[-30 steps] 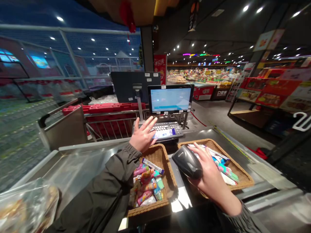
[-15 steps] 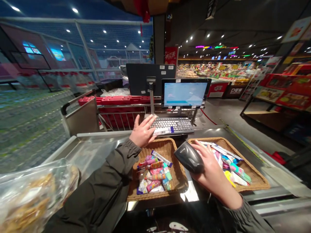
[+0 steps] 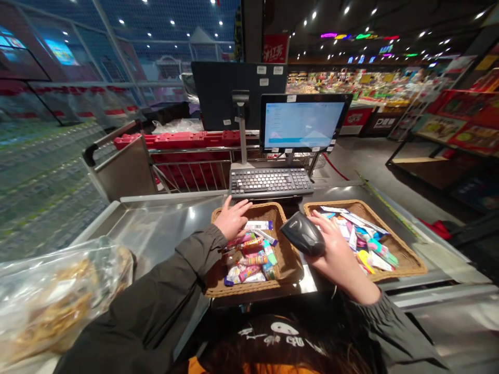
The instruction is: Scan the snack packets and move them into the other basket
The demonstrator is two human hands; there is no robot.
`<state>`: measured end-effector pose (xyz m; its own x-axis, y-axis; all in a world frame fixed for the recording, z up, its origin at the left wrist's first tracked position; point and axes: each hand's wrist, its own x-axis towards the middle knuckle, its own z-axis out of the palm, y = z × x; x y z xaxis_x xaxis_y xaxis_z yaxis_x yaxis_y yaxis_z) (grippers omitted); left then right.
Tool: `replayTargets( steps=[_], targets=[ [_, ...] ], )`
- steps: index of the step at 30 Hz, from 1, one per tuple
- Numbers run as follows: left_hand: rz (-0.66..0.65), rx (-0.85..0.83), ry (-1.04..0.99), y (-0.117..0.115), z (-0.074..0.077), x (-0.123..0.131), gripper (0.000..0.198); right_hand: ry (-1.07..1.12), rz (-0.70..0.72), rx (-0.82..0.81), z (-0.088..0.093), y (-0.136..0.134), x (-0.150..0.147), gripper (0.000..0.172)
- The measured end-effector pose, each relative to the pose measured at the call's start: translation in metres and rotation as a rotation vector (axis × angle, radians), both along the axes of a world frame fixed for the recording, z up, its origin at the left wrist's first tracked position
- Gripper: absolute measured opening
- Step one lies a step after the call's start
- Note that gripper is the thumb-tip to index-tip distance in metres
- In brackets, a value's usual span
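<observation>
My left hand (image 3: 233, 220) is over the rear left part of the left wicker basket (image 3: 289, 270), fingers spread. Just beside its fingers is a slim white packet (image 3: 259, 225) with a blue end and a barcode; whether they touch I cannot tell. Small, brightly coloured wrapped packets (image 3: 251, 258) fill much of this basket. My right hand (image 3: 338, 248) is wrapped round a black handheld barcode scanner (image 3: 303, 235), held between the two baskets with its head pointing left. The right wicker basket (image 3: 409, 259) contains more slim and colourful packets (image 3: 366, 239), partly hidden by my hand.
Behind the baskets are a black keyboard (image 3: 271, 181), a lit monitor (image 3: 304, 124) and the back of another screen (image 3: 218, 88). A clear bag of brown food (image 3: 58, 296) lies on the metal counter (image 3: 163, 218) at left. A trolley (image 3: 187, 174) stands beyond.
The slim white packet has gone from in front of the keyboard down into the left basket. My left hand has come down towards that basket. The camera view has tilted downward.
</observation>
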<state>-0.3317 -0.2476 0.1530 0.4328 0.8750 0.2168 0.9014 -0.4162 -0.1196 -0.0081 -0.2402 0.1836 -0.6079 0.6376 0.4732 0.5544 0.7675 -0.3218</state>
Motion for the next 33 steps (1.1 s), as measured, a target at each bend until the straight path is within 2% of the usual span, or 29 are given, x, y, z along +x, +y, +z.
replayTargets(
  steps=[4, 7, 15, 19, 21, 24, 27, 30, 33],
  targets=[
    [-0.044, -0.099, 0.003, -0.002, -0.030, -0.001, 0.020, 0.003, 0.004, -0.015, -0.003, 0.001, -0.001, 0.045],
    [-0.037, -0.126, -0.008, -0.001, -0.043, -0.004, 0.022, -0.003, -0.004, -0.013, -0.004, 0.002, -0.001, 0.046],
    [-0.026, -0.223, -0.013, -0.004, -0.062, -0.003, 0.024, -0.023, -0.003, -0.022, -0.006, 0.004, -0.002, 0.046],
    [0.017, -0.333, 0.031, -0.007, -0.070, -0.002, 0.021, 0.001, 0.033, -0.035, -0.006, 0.006, -0.003, 0.042],
    [0.054, -0.398, 0.045, -0.009, -0.072, -0.003, 0.026, 0.019, 0.025, -0.047, -0.006, 0.005, 0.000, 0.042],
    [0.105, -0.452, 0.064, -0.014, -0.069, -0.003, 0.048, 0.038, -0.007, -0.072, -0.008, 0.004, 0.009, 0.043],
    [0.094, -0.440, 0.068, -0.016, -0.055, 0.003, 0.066, 0.030, -0.080, -0.088, -0.015, 0.002, 0.028, 0.046],
    [0.010, -0.384, 0.049, -0.012, -0.032, 0.021, 0.061, 0.029, -0.185, -0.075, -0.023, 0.000, 0.055, 0.052],
    [-0.080, -0.284, -0.013, 0.005, -0.007, 0.054, 0.053, 0.045, -0.290, -0.056, -0.030, 0.000, 0.085, 0.051]
  ],
)
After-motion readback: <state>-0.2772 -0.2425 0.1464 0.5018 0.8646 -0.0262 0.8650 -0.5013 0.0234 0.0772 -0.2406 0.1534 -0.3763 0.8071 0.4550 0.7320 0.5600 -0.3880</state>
